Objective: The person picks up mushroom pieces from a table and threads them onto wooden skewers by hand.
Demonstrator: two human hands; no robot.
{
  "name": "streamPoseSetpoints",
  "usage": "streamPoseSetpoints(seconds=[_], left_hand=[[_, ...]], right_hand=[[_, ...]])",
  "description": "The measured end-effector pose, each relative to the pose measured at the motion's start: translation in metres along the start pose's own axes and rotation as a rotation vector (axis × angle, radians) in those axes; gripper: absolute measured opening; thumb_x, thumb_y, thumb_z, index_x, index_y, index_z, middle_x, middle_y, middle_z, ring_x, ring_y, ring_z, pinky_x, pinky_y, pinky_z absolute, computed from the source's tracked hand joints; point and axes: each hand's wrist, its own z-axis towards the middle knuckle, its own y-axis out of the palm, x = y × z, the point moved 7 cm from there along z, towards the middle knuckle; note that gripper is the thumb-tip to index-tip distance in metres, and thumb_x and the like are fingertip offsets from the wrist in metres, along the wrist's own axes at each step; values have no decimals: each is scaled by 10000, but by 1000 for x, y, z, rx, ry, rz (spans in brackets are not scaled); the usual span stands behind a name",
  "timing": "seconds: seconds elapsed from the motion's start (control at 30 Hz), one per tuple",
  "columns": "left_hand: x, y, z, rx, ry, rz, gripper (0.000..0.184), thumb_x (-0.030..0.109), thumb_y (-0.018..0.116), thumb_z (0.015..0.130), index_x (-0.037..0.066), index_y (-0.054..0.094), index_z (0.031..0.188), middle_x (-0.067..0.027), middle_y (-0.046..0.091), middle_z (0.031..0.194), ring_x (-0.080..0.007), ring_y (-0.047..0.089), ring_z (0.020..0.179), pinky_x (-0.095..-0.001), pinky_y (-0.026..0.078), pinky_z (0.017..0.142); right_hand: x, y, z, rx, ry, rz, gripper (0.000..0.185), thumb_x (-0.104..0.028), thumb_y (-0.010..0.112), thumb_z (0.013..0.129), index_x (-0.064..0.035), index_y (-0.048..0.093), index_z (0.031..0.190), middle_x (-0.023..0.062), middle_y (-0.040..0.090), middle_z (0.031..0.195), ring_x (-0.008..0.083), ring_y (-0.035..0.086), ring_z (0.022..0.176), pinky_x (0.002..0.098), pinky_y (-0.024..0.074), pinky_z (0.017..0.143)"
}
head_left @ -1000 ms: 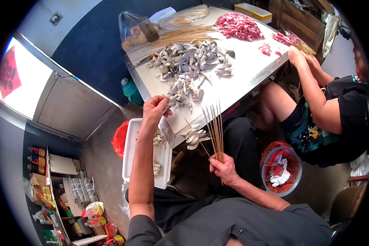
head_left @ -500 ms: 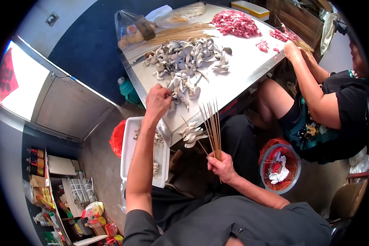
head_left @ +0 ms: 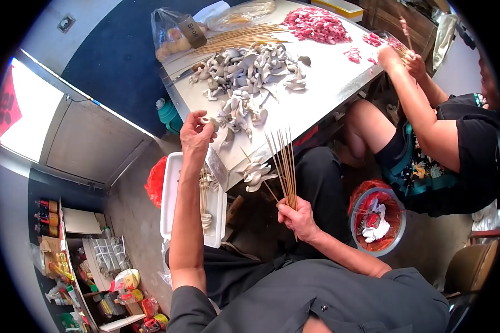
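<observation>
My left hand (head_left: 195, 136) is raised at the table's near left edge, thumb and fingers pinching a small pale piece of oyster mushroom (head_left: 207, 120). Just beyond it lies a heap of grey oyster mushrooms (head_left: 244, 72), with a smaller bunch (head_left: 240, 111) spilling toward me. Low in front of my body, my right hand (head_left: 298, 218) is closed around a fan of bamboo skewers (head_left: 286, 166), points up. One skewer leans left out of this fist and carries several threaded mushroom pieces (head_left: 255, 173); its tip sticks out past them.
A white tray (head_left: 165, 213) with filled skewers stands below the table's left corner. Loose skewers (head_left: 233, 41) and a pile of cut meat (head_left: 316, 25) lie farther back. At right a co-worker's hands (head_left: 397, 58) handle meat skewers. A lined bin (head_left: 403, 227) stands on the floor.
My left hand has pulled back from the mushrooms to the left, now with a piece in its fingers. My right hand keeps its grip. The co-worker has raised a meat skewer.
</observation>
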Motion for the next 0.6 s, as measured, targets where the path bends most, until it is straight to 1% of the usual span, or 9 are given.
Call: streamPoseSetpoints(seconds=[0.07,0.13,0.23,0.27,0.37,0.4,0.43,0.53,0.6], left_hand=[[-2,1,-5,-12,-38,-84,164,15,593,814,-12,583,975,-54,618,835,-113,618,664,-223,487,576],[-3,5,-12,-61,-67,-190,126,9,587,820,-24,583,941,-88,641,879,-152,652,709,-252,518,611],[10,10,-28,-74,-53,-319,108,5,592,819,-36,583,918,-112,658,891,-183,664,722,-278,535,654],[8,11,-32,-85,-72,-352,107,24,615,842,-37,585,924,-133,663,904,-204,673,750,-301,551,704],[0,17,-47,-93,-165,-458,125,52,631,870,-37,577,939,-155,663,932,-225,683,810,-318,562,736],[-1,19,-52,-111,-196,-491,135,80,604,908,-34,565,970,-176,658,973,-259,686,867,-343,567,772],[-1,20,-57,-109,-195,-491,135,80,604,908,-34,565,970,-176,658,973,-259,686,867,-343,567,772],[-5,29,-68,-122,-281,-576,140,103,533,945,-19,548,1012,-210,642,1051,-294,668,929,-366,548,826],[-2,33,-72,-124,-286,-618,137,103,539,942,-14,543,1012,-215,640,1054,-297,668,927,-370,549,825]], right_hand=[[0,0,-1,-1,4,1,140,-159,608,909,-41,550,960,44,578,643,24,362,423,173,273,382],[0,0,-1,-3,5,8,136,-153,608,911,-41,550,960,45,578,645,23,363,423,172,273,381],[-1,1,-1,1,-5,14,131,-146,608,910,-40,550,962,46,579,645,22,364,424,172,274,382],[-1,2,-1,-2,-5,13,131,-146,608,910,-40,550,962,46,579,645,22,364,424,172,274,382],[-7,6,-4,-5,-4,11,131,-145,612,909,-41,552,964,46,579,644,22,363,424,171,273,383],[-12,9,-5,-8,-3,4,118,-148,609,907,-52,560,954,25,572,638,20,370,435,172,276,395],[-14,11,-6,-11,-2,-4,104,-151,607,905,-62,568,944,3,565,632,19,378,446,173,278,406],[-16,13,-5,-37,4,-18,100,-151,608,906,-65,569,941,1,566,632,19,379,446,172,276,406],[-13,13,-3,-42,7,-13,99,-150,608,906,-65,569,939,0,566,632,19,380,446,172,276,407]])
